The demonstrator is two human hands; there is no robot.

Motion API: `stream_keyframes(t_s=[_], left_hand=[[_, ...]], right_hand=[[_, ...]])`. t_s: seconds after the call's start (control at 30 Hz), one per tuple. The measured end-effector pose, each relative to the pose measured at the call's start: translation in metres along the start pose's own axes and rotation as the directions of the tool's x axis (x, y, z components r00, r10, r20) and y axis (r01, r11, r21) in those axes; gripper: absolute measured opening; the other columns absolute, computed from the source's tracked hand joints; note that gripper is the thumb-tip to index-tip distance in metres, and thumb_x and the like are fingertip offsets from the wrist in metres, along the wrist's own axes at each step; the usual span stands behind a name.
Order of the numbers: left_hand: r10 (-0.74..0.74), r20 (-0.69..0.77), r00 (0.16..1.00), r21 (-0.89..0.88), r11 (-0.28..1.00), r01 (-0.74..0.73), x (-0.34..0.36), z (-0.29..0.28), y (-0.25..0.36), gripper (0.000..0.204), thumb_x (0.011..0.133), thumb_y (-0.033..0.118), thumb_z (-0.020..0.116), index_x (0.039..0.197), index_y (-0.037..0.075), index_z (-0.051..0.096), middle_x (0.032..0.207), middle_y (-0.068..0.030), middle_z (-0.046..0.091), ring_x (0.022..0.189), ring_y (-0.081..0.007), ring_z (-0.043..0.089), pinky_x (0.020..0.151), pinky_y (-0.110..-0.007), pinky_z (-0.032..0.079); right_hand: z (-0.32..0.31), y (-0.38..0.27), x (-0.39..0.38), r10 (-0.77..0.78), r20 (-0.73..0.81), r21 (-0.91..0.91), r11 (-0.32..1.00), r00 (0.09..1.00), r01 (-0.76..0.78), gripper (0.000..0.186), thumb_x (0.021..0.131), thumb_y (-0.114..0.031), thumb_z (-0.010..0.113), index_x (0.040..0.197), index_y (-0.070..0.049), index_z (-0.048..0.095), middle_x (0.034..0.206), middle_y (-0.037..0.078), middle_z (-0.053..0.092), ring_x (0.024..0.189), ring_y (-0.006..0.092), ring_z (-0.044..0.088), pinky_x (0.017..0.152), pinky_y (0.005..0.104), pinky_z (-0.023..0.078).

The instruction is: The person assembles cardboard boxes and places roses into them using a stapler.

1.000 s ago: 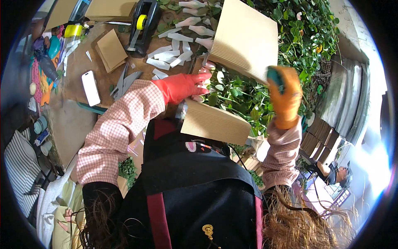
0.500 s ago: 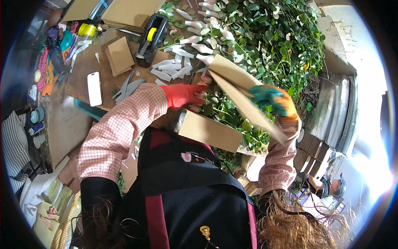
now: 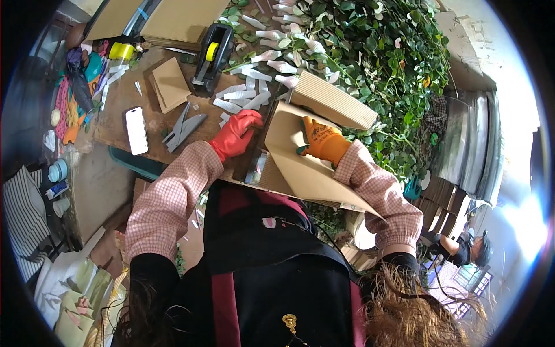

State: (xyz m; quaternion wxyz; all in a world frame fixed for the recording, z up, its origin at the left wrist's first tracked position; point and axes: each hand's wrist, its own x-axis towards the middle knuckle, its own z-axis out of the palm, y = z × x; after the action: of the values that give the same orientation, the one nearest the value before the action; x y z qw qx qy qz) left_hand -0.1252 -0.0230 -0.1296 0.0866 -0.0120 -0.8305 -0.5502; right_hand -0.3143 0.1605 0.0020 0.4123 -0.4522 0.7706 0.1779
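Observation:
My right hand (image 3: 325,141), in an orange and green glove, rests on a folded brown cardboard sheet (image 3: 289,169). Its thumb and fingers are apart against the sheet's face. The sheet covers the spot just in front of me and overlaps a ridged cardboard piece (image 3: 270,180). Left of the sheet, my left hand (image 3: 234,136) in a red glove is loosely bent, thumb apart, with nothing visible in it. Beyond the sheet lies a ridged cardboard wrap (image 3: 332,101), with a white mesh-sleeved flower bud (image 3: 287,81) at its left end.
Leafy stems (image 3: 370,52) are heaped at the back right. Loose white mesh sleeves (image 3: 237,95), a tape dispenser (image 3: 213,58), a plier stapler (image 3: 186,126), a phone (image 3: 136,130) and small cardboard pieces (image 3: 170,84) lie on the table. Another person (image 3: 465,248) is at the far right.
My right hand has swung the cardboard sheet down and left, over the leafy stems and pink flower heads seen before. My left hand has drawn back left from those flower heads.

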Motion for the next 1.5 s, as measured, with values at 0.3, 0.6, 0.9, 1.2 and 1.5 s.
stream_keyframes(t_s=[0.3,0.6,0.9,1.2,1.5], left_hand=[[0.232,0.62,0.75,0.164,0.896,-0.413,0.03,-0.008,0.036,0.076,0.072,-0.004,0.058,0.142,0.025,0.05,0.15,0.0025,0.048,0.145,-0.0239,0.035,0.122,-0.05,0.019],[0.251,0.721,0.646,0.149,0.854,-0.498,0.037,-0.011,0.028,0.079,0.072,0.013,0.078,0.143,0.023,0.045,0.152,-0.0008,0.044,0.146,-0.0292,0.031,0.12,-0.056,0.02],[0.305,0.727,0.615,0.056,0.867,-0.496,0.046,-0.022,0.037,0.108,0.048,0.045,0.091,0.143,0.016,0.046,0.154,-0.0078,0.041,0.148,-0.0339,0.025,0.119,-0.058,0.017],[-0.266,0.357,0.895,-0.378,0.835,0.399,0.019,-0.005,0.055,0.037,0.082,0.017,0.07,0.118,0.011,0.065,0.125,-0.0095,0.065,0.129,-0.0307,0.052,0.113,-0.047,0.035],[-0.558,-0.013,0.83,-0.8,0.504,0.326,0.028,-0.01,0.048,0.037,0.081,0.016,0.071,0.117,0.011,0.066,0.123,-0.01,0.065,0.126,-0.0305,0.054,0.112,-0.047,0.035]], right_hand=[[0.0,0.026,-0.023,-0.291,-0.161,-0.011,0.956,0.943,0.293,0.065,0.082,-0.045,0.073,0.127,-0.004,0.053,0.112,0.018,0.066,0.094,0.0375,0.065,0.085,0.0426,0.052],[-0.011,-0.008,-0.073,-0.44,-0.092,0.204,0.87,0.893,0.449,0.045,0.082,-0.044,0.067,0.104,-0.007,0.057,0.104,0.014,0.061,0.093,0.0391,0.061,0.08,0.0461,0.048],[-0.011,-0.035,-0.059,-0.318,0.0,-0.013,0.948,0.948,0.318,0.041,0.084,-0.038,0.061,0.116,-0.012,0.057,0.102,0.016,0.066,0.095,0.0379,0.065,0.08,0.0486,0.05],[-0.077,-0.08,0.005,-0.553,0.143,-0.111,0.815,0.821,0.569,0.057,0.083,-0.054,0.065,0.119,-0.011,0.06,0.101,0.017,0.068,0.098,0.0336,0.065,0.084,0.0446,0.05],[-0.092,-0.284,0.172,-0.453,-0.562,-0.48,0.86,0.692,0.173,0.077,0.085,-0.056,0.063,0.14,-0.005,0.043,0.112,0.015,0.061,0.108,0.0273,0.058,0.085,0.0408,0.048]])
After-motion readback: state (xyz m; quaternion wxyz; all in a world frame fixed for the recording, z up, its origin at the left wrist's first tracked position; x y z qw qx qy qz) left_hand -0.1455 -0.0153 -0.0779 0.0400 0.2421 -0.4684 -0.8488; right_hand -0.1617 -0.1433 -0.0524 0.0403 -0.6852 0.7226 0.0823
